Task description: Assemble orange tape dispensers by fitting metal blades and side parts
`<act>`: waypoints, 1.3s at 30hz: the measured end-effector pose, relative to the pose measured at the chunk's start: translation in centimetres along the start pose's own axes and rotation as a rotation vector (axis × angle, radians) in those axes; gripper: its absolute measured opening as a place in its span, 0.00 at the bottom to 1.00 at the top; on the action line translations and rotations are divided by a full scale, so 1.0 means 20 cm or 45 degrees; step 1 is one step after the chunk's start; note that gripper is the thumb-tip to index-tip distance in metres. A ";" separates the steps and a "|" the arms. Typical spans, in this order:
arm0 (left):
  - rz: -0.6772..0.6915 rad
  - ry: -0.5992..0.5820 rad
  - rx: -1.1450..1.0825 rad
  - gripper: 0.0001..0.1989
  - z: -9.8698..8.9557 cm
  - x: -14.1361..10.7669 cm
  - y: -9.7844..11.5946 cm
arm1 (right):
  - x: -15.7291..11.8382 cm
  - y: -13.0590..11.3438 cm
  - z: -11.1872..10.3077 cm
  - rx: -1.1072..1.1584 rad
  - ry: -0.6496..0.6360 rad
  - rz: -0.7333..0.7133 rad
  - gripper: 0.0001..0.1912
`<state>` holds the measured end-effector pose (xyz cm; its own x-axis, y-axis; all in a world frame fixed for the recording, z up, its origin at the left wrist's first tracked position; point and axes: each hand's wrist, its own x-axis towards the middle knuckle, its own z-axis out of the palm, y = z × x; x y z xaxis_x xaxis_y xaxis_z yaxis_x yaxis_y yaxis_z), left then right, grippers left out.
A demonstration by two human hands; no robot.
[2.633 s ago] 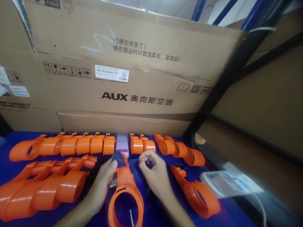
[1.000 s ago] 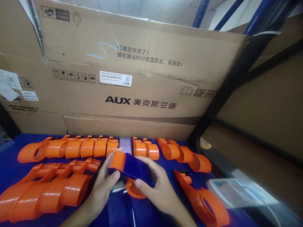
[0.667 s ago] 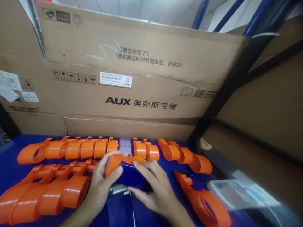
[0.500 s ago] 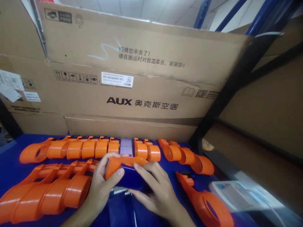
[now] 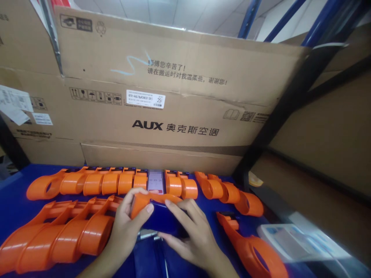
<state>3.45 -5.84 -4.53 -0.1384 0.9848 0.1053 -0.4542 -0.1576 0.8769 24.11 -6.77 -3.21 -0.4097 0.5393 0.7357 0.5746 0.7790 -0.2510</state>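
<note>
Both hands are close together over the front middle of the blue tabletop. My left hand (image 5: pixel 129 224) grips one end of an orange plastic tape dispenser (image 5: pixel 139 204), its thumb across the near side. Against the near side of the dispenser sits a glossy dark blue piece (image 5: pixel 160 218), whose exact kind I cannot make out. My right hand (image 5: pixel 193 227) is closed on the right end of this blue piece, fingers on its upper edge and thumb below. The far side of the held dispenser is partly hidden by the fingers.
Several orange dispensers stand in a back row (image 5: pixel 110 183), with more at front left (image 5: pixel 66 239) and one at right (image 5: pixel 252 247). A phone (image 5: pixel 155 180) stands in the back row. Behind is a cardboard wall (image 5: pixel 179 104); a white-and-blue box (image 5: pixel 295 239) lies at right.
The whole view has shifted slightly down and to the right. Both hands keep nearly the same hold on the orange dispenser and the blue piece.
</note>
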 end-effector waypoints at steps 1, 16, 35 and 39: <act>-0.010 -0.017 0.008 0.20 0.00 0.00 0.00 | 0.00 0.00 0.00 0.027 0.003 0.031 0.40; -0.157 -0.256 -0.174 0.22 0.03 -0.04 -0.01 | 0.01 -0.04 0.05 1.163 0.009 1.262 0.31; -0.141 0.004 -0.026 0.22 0.01 0.05 -0.05 | 0.00 0.05 0.00 -0.240 0.033 -0.076 0.38; -0.110 -0.068 0.026 0.25 0.00 0.06 -0.06 | 0.01 0.14 -0.04 -0.345 0.173 0.134 0.39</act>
<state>3.86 -4.55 -5.36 -0.0522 0.9972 0.0531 -0.4445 -0.0708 0.8930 26.15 -4.72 -3.24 -0.2499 0.5505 0.7966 0.7843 0.5975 -0.1669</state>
